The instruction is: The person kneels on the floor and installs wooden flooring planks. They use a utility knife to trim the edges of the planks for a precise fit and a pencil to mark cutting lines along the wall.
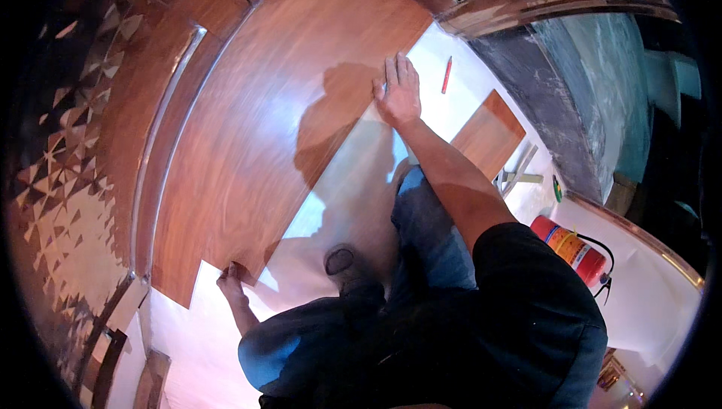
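Head view showed the right hand [398, 93] stretched forward on a straight arm, fingers flat and spread, released, pressing on the far end of a glossy reddish-brown wooden floor plank [301, 145]; the left hand [230, 277] reached low, fingers curled around the plank's near end, gripping its edge; the plank's long axis ran from near left to far right, lying on pale, smooth underlay [353, 198]; beyond the right hand lay a thin red pencil [447, 75]; right of the plank lay a short plank offcut [489, 134].
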`<state>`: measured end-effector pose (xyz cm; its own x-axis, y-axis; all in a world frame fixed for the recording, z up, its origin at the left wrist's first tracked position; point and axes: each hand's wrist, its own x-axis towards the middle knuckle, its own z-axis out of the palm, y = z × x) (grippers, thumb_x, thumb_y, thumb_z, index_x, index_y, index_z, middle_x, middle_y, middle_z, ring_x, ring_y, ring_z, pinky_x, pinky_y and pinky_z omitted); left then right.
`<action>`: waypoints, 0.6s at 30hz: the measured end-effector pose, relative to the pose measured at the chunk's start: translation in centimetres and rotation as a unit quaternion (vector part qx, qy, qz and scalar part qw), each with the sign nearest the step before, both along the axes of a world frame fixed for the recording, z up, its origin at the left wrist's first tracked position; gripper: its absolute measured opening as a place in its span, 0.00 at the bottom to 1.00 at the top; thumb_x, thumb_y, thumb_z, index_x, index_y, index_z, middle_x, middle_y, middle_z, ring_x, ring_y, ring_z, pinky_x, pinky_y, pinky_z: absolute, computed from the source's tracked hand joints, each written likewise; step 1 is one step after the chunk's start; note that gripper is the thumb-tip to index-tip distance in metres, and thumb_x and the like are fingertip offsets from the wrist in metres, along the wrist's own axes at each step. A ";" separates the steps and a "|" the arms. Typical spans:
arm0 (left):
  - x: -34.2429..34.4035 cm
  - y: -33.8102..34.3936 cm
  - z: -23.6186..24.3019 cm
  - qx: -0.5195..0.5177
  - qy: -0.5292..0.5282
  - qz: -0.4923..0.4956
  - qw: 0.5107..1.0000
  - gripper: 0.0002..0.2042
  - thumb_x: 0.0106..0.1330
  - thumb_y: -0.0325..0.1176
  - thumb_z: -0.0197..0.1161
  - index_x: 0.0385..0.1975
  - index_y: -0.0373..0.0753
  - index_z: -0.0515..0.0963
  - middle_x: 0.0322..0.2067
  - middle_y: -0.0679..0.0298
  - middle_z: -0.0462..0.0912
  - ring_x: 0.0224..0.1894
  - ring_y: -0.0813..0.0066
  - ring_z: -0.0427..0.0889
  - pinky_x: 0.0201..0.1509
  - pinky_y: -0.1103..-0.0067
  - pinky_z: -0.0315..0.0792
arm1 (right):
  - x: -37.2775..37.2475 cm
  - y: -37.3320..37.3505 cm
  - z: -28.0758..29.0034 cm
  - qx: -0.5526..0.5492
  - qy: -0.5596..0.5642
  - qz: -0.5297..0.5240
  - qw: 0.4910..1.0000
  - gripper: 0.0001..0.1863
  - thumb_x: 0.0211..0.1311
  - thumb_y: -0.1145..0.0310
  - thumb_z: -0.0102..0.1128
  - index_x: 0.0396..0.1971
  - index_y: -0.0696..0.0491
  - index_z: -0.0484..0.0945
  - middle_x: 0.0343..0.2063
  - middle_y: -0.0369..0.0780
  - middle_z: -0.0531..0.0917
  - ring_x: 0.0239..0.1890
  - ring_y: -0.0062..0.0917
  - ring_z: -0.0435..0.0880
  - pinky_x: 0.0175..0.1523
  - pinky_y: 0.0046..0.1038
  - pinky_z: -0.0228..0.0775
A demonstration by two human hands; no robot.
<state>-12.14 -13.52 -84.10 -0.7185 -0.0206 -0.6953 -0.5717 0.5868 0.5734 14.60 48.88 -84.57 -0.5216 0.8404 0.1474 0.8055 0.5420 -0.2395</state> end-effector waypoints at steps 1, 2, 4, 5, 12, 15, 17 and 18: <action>-1.3 -0.2 0.5 -0.034 0.007 -0.100 0.994 0.21 0.69 0.38 0.70 0.47 0.22 0.78 0.43 0.50 0.84 0.43 0.60 0.82 0.50 0.67 0.78 | 0.0 -0.1 -0.1 0.003 -0.001 0.000 1.000 0.33 0.70 0.56 0.57 0.68 0.61 0.68 0.72 0.57 0.63 0.74 0.52 0.59 0.78 0.48 0.49; -2.5 0.5 1.6 -0.065 0.011 -0.199 0.978 0.24 0.69 0.40 0.71 0.49 0.21 0.76 0.45 0.48 0.83 0.46 0.57 0.81 0.53 0.64 0.77 | 0.2 0.1 -0.3 0.009 -0.006 -0.001 1.000 0.34 0.69 0.56 0.57 0.68 0.60 0.67 0.72 0.57 0.63 0.74 0.52 0.60 0.78 0.48 0.50; -4.2 2.5 2.3 -0.328 0.256 -0.405 0.814 0.32 0.69 0.46 0.69 0.61 0.24 0.69 0.55 0.35 0.71 0.56 0.40 0.71 0.65 0.55 0.67 | 0.3 0.3 -0.5 0.005 -0.009 -0.002 1.000 0.34 0.69 0.55 0.57 0.68 0.60 0.67 0.72 0.57 0.62 0.74 0.53 0.60 0.78 0.48 0.49; -4.9 5.2 3.1 -0.275 0.283 -0.397 0.829 0.31 0.70 0.45 0.69 0.62 0.26 0.69 0.56 0.37 0.72 0.57 0.40 0.72 0.65 0.54 0.66 | 0.2 0.3 -0.3 -0.005 -0.008 -0.003 1.000 0.34 0.69 0.54 0.57 0.69 0.60 0.66 0.72 0.57 0.62 0.74 0.53 0.60 0.78 0.48 0.49; -2.2 34.6 8.1 0.007 0.363 -0.657 0.661 0.32 0.72 0.45 0.64 0.70 0.33 0.65 0.70 0.41 0.63 0.70 0.43 0.66 0.73 0.54 0.62 | -0.1 0.4 0.0 -0.035 0.004 -0.016 0.999 0.34 0.70 0.52 0.55 0.69 0.59 0.68 0.73 0.56 0.61 0.75 0.54 0.58 0.79 0.49 0.48; 1.1 40.0 5.5 -0.024 0.343 -0.766 0.543 0.40 0.71 0.54 0.61 0.75 0.34 0.58 0.75 0.37 0.54 0.77 0.38 0.54 0.78 0.49 0.51 | 0.2 0.4 0.7 -0.051 -0.014 -0.014 0.999 0.34 0.70 0.52 0.54 0.69 0.58 0.68 0.74 0.55 0.61 0.75 0.52 0.58 0.80 0.50 0.46; 3.1 42.1 4.4 -0.057 0.323 -0.797 0.507 0.46 0.70 0.61 0.57 0.77 0.33 0.52 0.76 0.34 0.49 0.78 0.34 0.45 0.79 0.45 0.42 | 0.4 0.4 0.5 -0.050 -0.020 -0.021 0.998 0.35 0.69 0.51 0.56 0.69 0.57 0.70 0.73 0.54 0.63 0.76 0.50 0.57 0.80 0.49 0.45; 4.2 42.7 3.6 -0.071 0.312 -0.813 0.486 0.49 0.69 0.64 0.56 0.78 0.33 0.49 0.76 0.32 0.46 0.79 0.32 0.41 0.80 0.43 0.38 | 0.3 0.4 0.7 -0.053 -0.008 -0.018 0.998 0.35 0.68 0.52 0.57 0.69 0.57 0.70 0.73 0.54 0.64 0.76 0.50 0.58 0.80 0.49 0.45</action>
